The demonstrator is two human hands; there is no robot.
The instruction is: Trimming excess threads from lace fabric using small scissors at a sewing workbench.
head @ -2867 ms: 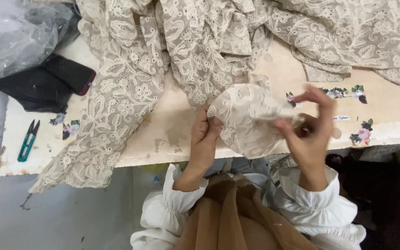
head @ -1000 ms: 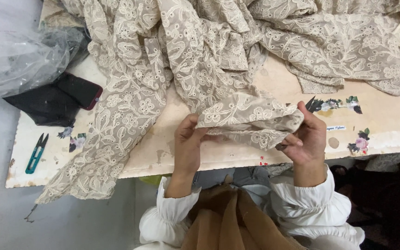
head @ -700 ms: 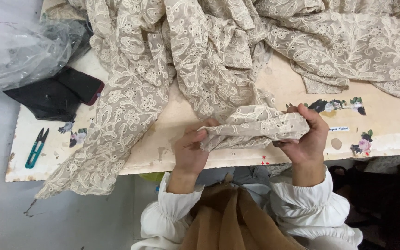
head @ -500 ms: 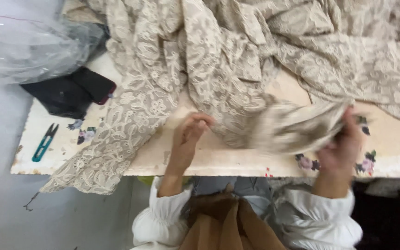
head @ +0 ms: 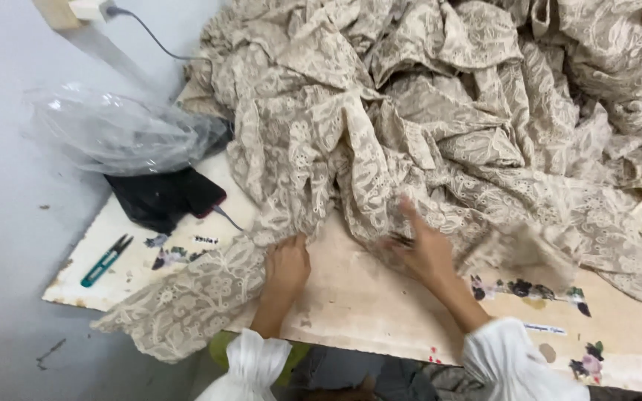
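Observation:
A big heap of beige lace fabric (head: 410, 111) covers most of the worn wooden table (head: 365, 304), and one end hangs over the front left edge. My left hand (head: 287, 263) rests on the table with its fingers tucked into the lace's edge. My right hand (head: 421, 249) is blurred, with fingers spread, and lies against the lower folds of the heap. A blurred bundle of the same lace (head: 533, 252) lies just right of that hand. White ruffled cuffs cover both wrists.
Teal thread snips (head: 105, 260) lie near the table's left corner. A black pouch with a dark phone (head: 165, 197) sits beside a clear plastic bag (head: 113, 130). A grey cable (head: 150, 41) runs to a wall socket. Flower stickers (head: 529, 288) mark the table's right front.
Both hands held a folded lace bundle at the table's edge. The right hand swung it to the right and let go. Both hands now sit at the heap, and the view has moved closer.

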